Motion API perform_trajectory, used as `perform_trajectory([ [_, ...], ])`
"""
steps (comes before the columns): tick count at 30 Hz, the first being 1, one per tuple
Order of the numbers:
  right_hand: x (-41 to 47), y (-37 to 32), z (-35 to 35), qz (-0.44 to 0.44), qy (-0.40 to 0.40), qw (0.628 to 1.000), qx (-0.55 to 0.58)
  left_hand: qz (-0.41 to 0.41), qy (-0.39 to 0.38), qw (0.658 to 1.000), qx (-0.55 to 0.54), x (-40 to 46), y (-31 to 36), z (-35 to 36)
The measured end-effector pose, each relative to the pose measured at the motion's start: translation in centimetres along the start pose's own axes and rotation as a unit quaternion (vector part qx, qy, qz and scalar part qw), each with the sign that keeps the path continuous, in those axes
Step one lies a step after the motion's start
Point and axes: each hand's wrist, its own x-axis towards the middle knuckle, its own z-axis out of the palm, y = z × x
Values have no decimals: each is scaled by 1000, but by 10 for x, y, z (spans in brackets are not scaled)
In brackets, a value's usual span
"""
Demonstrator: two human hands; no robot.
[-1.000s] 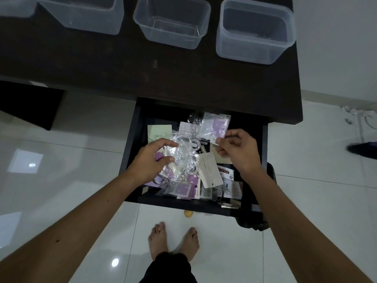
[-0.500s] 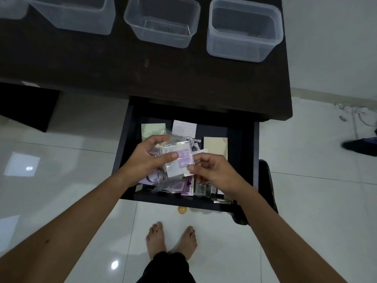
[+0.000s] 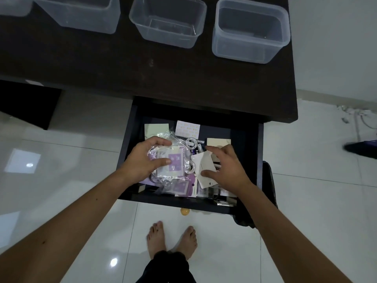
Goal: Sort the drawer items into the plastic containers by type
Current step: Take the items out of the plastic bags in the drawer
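Open drawer [image 3: 246,137] pulled out from under dark desk [image 3: 142,78], seen from above. Drawer floor cluttered with small packets, papers and bits of hardware.

Left hand [image 3: 142,160] over left half of drawer, fingers and thumb closed around a bundle of clear plastic packets [image 3: 173,163]; top one shows a purple and white card inside. Thumb lies across the face of the bundle, fingers curl over its far edge. Bundle held just above the other clutter.

Right hand [image 3: 226,168] over right half, fingers spread and curved downward, thumb resting on a white paper card [image 3: 205,165] that lies tilted among the items. Cannot tell whether the fingers actually hold anything.

Between the hands: two small round white fittings [image 3: 190,142], one farther back, one nearer, just beside the bundle. More purple packets [image 3: 183,187] lie near the drawer front. At the back, a pale green note [image 3: 156,128], a white sheet with small printed marks [image 3: 187,128] and a cream card [image 3: 218,141] lie flat, apart from each other.

On the desk top, well apart from the drawer: clear plastic containers in a row, middle one [image 3: 168,21] and right one [image 3: 251,29] fully visible, nothing seen inside. Another on the left [image 3: 81,13] cut off by the frame edge.

Below drawer front: small yellow round object [image 3: 184,211] on white tiled floor [image 3: 61,180], bare feet [image 3: 172,240] close by
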Motion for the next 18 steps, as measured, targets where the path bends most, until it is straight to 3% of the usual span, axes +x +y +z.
perform_trajectory([
  [6, 0, -1, -3, 6, 47, 997, 53, 3, 14, 1000, -2, 0, -4, 2],
  [13, -7, -6, -32, -35, 88, 969, 228, 30, 37, 999, 15, 2, -9, 1],
  [18, -8, -29, -32, -52, 31, 951, 303, 67, 21, 997, -24, 2, 4, 7],
])
